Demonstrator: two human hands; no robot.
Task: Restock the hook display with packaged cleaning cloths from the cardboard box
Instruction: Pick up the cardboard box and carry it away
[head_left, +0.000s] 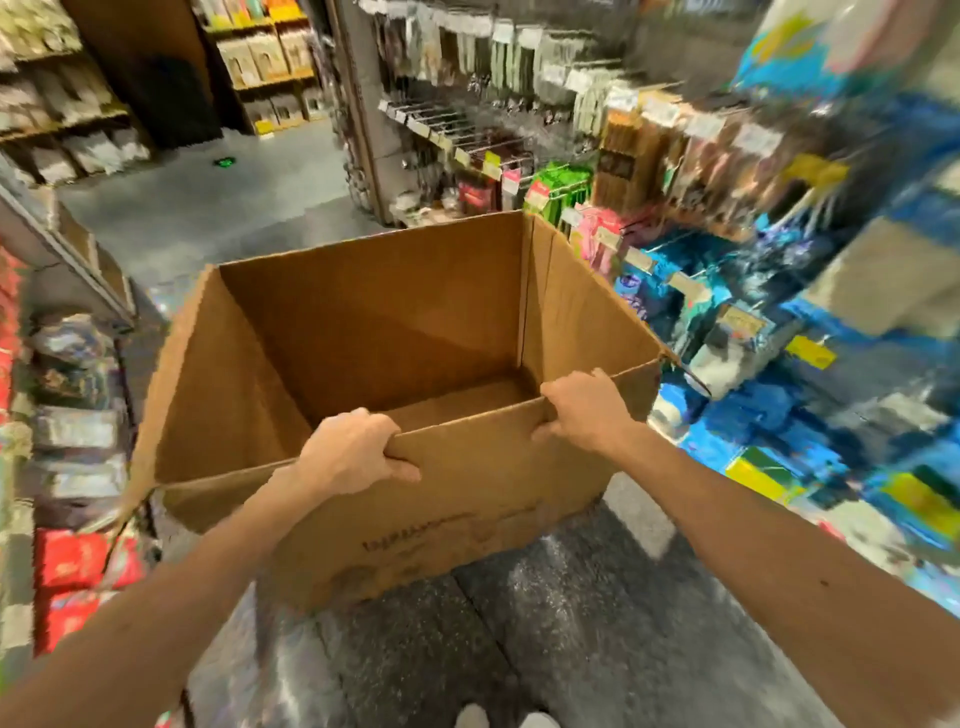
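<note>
Box (467, 499) looks empty, held off floor (519, 634) by hook display (457, 135); L hand (353, 452) & R hand (582, 410) each clamped on near rim. Restock prob. done; next: carry box off.

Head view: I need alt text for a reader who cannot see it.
A left hand and a right hand grip the near rim of an open cardboard box in a shop aisle; what shows of its inside is empty. A hook display of hanging packets stands beyond it and to the right, and stocked shelves line the left.
</note>
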